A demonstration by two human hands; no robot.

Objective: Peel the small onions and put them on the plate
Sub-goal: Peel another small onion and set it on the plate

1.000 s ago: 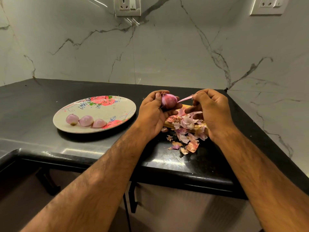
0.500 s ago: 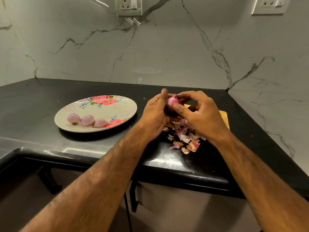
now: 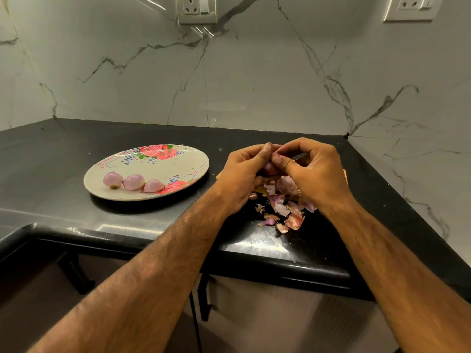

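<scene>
A small pink onion (image 3: 269,168) sits between both hands above the counter, mostly hidden by fingers. My left hand (image 3: 242,177) grips it from the left with the thumb up along its side. My right hand (image 3: 314,171) pinches the onion's top with thumb and fingertips. A floral plate (image 3: 178,165) lies to the left on the black counter, with three peeled onions (image 3: 133,182) in a row near its front rim. Loose onion skins (image 3: 283,210) lie in a heap under the hands.
A yellow-brown board (image 3: 345,173) peeks out under the right hand and the skins. The black counter (image 3: 63,154) meets marble walls at the back and right, with its front edge (image 3: 267,266) below the skins. Wall sockets (image 3: 196,8) sit high up.
A second ago my right hand was pulling a strip of skin off to the right. It has come back onto the onion, and both hands now close round it, hiding most of it.
</scene>
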